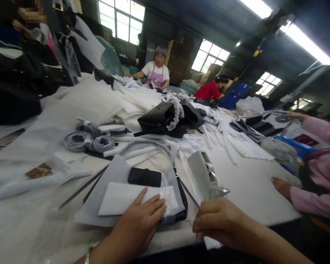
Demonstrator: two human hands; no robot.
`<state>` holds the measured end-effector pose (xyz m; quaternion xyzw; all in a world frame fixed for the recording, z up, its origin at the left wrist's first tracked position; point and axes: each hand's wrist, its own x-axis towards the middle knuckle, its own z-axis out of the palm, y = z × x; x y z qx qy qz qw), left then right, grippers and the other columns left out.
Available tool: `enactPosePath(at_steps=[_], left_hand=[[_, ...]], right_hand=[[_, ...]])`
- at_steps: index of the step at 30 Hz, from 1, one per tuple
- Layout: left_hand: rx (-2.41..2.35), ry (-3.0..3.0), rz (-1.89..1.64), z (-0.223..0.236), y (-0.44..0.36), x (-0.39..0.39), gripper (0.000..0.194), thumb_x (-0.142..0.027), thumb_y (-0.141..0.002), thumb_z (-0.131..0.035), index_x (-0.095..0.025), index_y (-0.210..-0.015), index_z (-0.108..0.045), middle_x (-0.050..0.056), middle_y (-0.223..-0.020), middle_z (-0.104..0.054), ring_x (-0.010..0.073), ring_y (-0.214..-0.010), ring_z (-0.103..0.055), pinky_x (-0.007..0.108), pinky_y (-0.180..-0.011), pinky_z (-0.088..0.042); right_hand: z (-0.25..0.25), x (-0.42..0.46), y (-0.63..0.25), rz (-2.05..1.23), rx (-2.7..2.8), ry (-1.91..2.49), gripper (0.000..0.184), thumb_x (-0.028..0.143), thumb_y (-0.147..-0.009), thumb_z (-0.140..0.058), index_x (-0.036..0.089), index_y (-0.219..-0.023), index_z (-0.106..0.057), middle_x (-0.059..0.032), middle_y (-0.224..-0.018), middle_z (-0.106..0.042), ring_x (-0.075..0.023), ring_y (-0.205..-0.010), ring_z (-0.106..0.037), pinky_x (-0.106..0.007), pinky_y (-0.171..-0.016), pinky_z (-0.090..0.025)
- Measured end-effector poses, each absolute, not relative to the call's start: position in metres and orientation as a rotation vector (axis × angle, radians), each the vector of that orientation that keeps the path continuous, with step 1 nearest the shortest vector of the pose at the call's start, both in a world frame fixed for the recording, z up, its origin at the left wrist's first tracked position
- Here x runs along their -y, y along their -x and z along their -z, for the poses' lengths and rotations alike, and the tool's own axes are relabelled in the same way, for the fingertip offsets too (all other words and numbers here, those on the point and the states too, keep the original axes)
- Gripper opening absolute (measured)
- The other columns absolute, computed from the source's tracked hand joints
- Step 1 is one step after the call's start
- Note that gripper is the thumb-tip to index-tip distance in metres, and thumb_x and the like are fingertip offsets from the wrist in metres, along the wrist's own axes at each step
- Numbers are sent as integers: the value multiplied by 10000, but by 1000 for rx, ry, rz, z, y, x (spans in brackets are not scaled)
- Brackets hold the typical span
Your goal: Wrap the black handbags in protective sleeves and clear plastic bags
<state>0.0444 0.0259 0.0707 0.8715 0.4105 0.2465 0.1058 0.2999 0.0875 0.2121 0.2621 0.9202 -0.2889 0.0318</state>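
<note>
My left hand (143, 222) rests with fingers spread on a folded white foam sheet (118, 200). Under the sheet lies a black bag (183, 201), partly covered by thin translucent wrapping paper (92, 212). A small black pouch (145, 177) sits at the far edge of the white sheet, with clear plastic beside it. My right hand (220, 222) is closed at the bag's right side, where a thin dark strap (189, 192) reaches its fingers. What is in those fingers is hidden. Just beyond it stands a grey tape dispenser (199, 172).
Wrapped strap coils (78, 141) lie at left of centre. Another black bag (156, 119) with a wrapped handle stands farther back. White sheets (90, 97) pile up behind. A person in a pink sleeve (310, 198) works at right; others are across the table.
</note>
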Motion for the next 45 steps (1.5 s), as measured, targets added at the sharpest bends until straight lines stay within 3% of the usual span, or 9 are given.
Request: enactPosePath(at_steps=[3, 6, 12, 16, 22, 30, 39, 45], left_hand=[[-1199, -2532, -693, -72, -44, -27, 521, -64, -833, -495, -172, -1341, -522, 85, -1420, -602, 265, -1331, -540, 567, -1209, -232], [-1194, -2514, -677, -70, -43, -27, 440, -132, -918, -485, -158, -1357, -510, 101, -1411, -604, 265, -1344, -520, 561, -1221, -197], [-1204, -2543, -760, -58, -46, -25, 388, -266, -1024, -428, -143, -1387, -486, 100, -1406, -601, 243, -1353, -490, 533, -1244, -81], [-1234, -2599, -794, -56, -47, -26, 374, -224, -1036, -372, -120, -1371, -505, 88, -1394, -612, 242, -1338, -498, 529, -1241, 30], [-1267, -2691, -838, -58, -46, -30, 366, -207, -1039, -353, -115, -1337, -545, 80, -1336, -656, 231, -1311, -528, 507, -1235, 81], [-1379, -2692, -1235, -46, -55, -33, 234, -205, -1018, -445, -175, -1052, -674, 22, -1191, -739, 176, -1146, -642, 480, -1254, 40], [-1390, -2740, -1350, -29, -61, -37, 189, -161, -993, -488, -169, -1004, -676, 34, -1071, -760, 168, -1081, -677, 527, -1257, -47], [-1384, -2718, -1489, -29, -63, -42, 252, -125, -1002, -449, -165, -957, -694, 17, -1015, -776, 159, -1023, -700, 522, -1259, -51]], right_hand=[[-209, -110, -261, 1055, -2678, -728, 167, 301, -923, -628, 255, -961, -785, -18, -779, -711, -160, -711, -647, -241, -678, -455], [-191, -138, -238, 1023, -2599, -645, 129, 305, -870, -667, 230, -868, -772, 19, -696, -673, -124, -607, -599, -212, -596, -421], [-157, -178, -214, 589, -2566, -376, 131, 316, -818, -664, 208, -815, -739, 20, -679, -706, -110, -585, -585, -207, -546, -353], [-158, -185, -198, 467, -2485, -327, 103, 308, -801, -693, 245, -836, -765, 13, -696, -745, -137, -615, -628, -228, -537, -334], [-166, -180, -167, 204, -2330, -292, 121, 323, -818, -737, 227, -856, -800, -59, -737, -771, -212, -708, -698, -259, -536, -333], [-158, -197, -141, 52, -2174, -282, 374, 528, -714, -824, 181, -852, -801, -109, -726, -762, -259, -704, -728, -273, -571, -431], [-143, -227, -144, 76, -2126, -406, 714, 783, -618, -727, 123, -879, -805, -166, -752, -759, -311, -739, -723, -320, -622, -452], [-136, -249, -145, 209, -2044, -550, 568, 752, -607, -744, 189, -682, -770, -45, -616, -724, -212, -618, -674, -283, -596, -413]])
